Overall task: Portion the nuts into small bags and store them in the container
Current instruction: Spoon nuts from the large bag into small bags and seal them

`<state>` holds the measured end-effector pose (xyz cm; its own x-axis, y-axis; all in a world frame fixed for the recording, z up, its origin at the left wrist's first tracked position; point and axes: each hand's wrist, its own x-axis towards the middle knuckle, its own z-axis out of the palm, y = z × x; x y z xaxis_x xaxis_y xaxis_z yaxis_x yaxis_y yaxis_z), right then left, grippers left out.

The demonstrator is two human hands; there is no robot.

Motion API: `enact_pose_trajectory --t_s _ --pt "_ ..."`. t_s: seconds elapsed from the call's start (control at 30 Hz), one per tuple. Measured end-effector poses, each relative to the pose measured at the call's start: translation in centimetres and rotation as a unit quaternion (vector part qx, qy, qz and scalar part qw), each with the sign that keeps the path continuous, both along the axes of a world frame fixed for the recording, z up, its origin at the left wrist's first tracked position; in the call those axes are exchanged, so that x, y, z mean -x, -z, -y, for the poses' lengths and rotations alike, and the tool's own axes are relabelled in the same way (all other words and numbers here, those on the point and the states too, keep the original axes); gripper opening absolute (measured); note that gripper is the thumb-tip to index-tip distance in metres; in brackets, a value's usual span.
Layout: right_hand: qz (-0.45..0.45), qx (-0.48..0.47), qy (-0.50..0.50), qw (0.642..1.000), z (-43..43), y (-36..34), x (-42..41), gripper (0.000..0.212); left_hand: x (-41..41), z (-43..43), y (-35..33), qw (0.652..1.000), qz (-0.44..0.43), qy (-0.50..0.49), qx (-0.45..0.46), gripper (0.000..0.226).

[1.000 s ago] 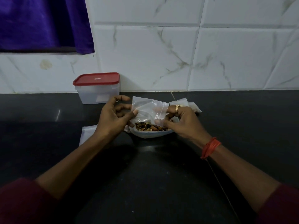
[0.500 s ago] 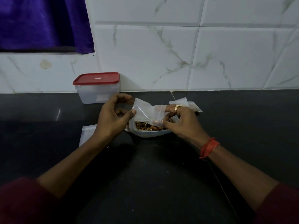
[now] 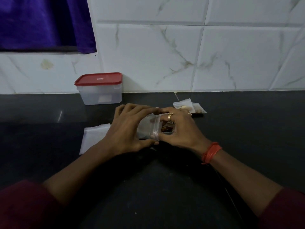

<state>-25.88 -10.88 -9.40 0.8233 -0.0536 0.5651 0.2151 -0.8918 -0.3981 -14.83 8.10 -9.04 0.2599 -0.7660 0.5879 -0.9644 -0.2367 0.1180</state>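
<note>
A small clear zip bag is held low between both hands over the dark counter. My left hand grips its left side, thumb under and fingers arched over the top. My right hand, with a gold ring, pinches the bag's zip edge; a few nuts show just behind that edge. The bowl of nuts is hidden under the hands. The clear container with the red lid stands shut at the wall, apart from both hands.
Empty flat bags lie on the counter left of my left hand. Two filled small bags lie behind my right hand. A tiled wall runs along the back, with a purple cloth hanging at the upper left.
The bag has come down from upright above the bowl and turned sideways. Both hands have closed in over it and now cover the bowl.
</note>
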Motion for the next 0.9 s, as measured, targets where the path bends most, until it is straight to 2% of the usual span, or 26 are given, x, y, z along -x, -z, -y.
enact_pose_trajectory --t_s 0.27,0.33,0.4,0.43,0.5,0.6,0.67,0.77,0.9 --pt "0.03 -0.055 -0.033 0.998 -0.2 -0.3 0.3 0.017 -0.6 -0.2 0.0 1.0 0.028 -0.008 0.008 0.069" --pt "0.054 -0.101 -0.005 0.993 0.1 -1.0 0.6 0.007 -1.3 -0.4 0.0 1.0 0.005 -0.022 0.018 0.072" --pt "0.075 -0.088 0.077 0.99 0.7 -2.0 1.1 0.004 -1.9 -0.6 -0.1 0.998 -0.028 -0.038 0.042 0.076" --pt "0.06 -0.05 0.133 0.988 1.2 -2.4 1.3 0.003 -2.2 -0.7 -0.1 0.996 -0.041 -0.045 0.06 0.076" --pt "-0.025 0.036 0.222 0.974 2.2 -2.9 2.0 0.016 -2.6 -0.8 -0.3 0.992 -0.07 -0.047 0.096 0.075" --pt "-0.159 0.092 0.251 0.95 2.8 -3.0 2.7 0.031 -2.9 -0.8 -0.3 0.987 -0.111 -0.039 0.111 0.075" --pt "-0.181 0.08 0.243 0.95 2.7 -3.0 2.7 0.026 -3.1 -0.9 -0.1 0.986 -0.129 -0.035 0.098 0.077" --pt "-0.137 0.065 0.234 0.96 2.4 -3.1 2.7 0.015 -3.2 -1.0 0.0 0.986 -0.136 -0.034 0.095 0.075" --pt "-0.048 0.082 0.212 0.973 2.1 -3.1 2.6 0.014 -3.0 -1.1 -0.1 0.98 -0.148 -0.049 0.121 0.071"
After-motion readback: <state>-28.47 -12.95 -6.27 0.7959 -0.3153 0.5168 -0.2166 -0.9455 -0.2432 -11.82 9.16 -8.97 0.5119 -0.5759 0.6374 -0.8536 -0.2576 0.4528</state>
